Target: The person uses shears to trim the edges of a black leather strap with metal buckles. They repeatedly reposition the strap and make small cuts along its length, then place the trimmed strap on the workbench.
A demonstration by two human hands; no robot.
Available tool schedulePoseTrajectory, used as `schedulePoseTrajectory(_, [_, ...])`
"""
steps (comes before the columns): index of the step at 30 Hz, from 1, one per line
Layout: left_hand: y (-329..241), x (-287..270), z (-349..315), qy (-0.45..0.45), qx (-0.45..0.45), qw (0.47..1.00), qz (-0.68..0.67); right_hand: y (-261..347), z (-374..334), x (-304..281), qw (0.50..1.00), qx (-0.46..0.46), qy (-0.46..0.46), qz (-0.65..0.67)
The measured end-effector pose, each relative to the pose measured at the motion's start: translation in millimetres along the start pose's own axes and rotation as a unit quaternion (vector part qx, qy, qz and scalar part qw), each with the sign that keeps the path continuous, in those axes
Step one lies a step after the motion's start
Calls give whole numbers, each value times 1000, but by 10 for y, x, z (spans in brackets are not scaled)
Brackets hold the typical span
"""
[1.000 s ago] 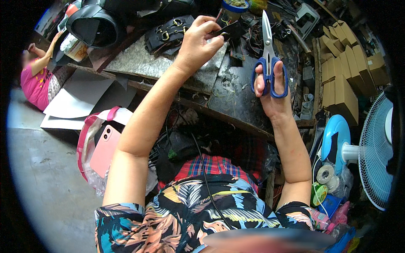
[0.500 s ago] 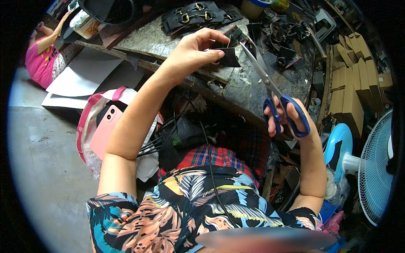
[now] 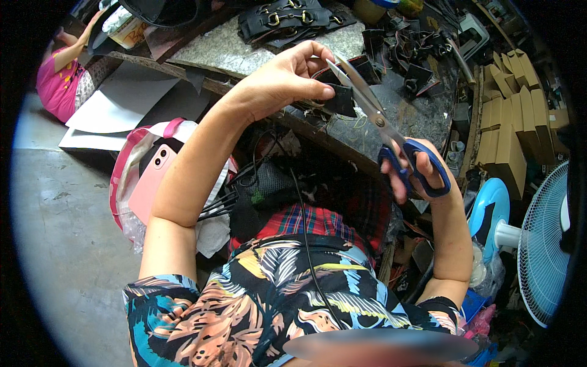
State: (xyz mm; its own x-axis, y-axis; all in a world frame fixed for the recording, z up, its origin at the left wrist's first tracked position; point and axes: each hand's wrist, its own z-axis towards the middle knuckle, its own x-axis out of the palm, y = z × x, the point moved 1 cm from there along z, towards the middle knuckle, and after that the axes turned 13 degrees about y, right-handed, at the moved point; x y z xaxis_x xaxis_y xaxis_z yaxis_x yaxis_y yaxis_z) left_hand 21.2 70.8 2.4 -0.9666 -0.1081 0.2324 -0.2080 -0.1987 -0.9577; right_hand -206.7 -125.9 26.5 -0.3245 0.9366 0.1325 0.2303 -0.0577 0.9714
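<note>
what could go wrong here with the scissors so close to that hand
The scissors are open, blades right by the left hand pinching the small black piece; a cut could nick the fingertips. The piece is small, so it could slip or get cut crooked. The right hand works over a cluttered bench.

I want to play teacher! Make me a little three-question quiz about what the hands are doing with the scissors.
1. True or false: the scissors have red handles.
2. Which hand has its fingers through the scissor handles? A) left hand B) right hand
3. Fill in: the left hand pinches a small ____ piece close to the blades.

Key:
1. False; the handles are blue.
2. B; the right hand works the scissors, blades open and pointing up toward the workbench.
3. Black; the pictures do not show what material it is.
</note>
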Motion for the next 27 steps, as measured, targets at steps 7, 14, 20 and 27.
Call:
schedulePoseTrajectory(7, [-60,-109,18,-170,-15,917,361,-37,8,-117,991,-85,-93,-33])
schedulePoseTrajectory(14, [-171,-121,-140,-18,22,765,643,-317,180,-229,969,-159,-179,-60])
schedulePoseTrajectory(20, [-335,40,-121,-26,143,637,757,-379,158,-264,964,-174,-195,-51])
schedulePoseTrajectory(27, [-254,-75,141,-27,-110,865,489,-390,173,-272,964,-179,-188,-48])
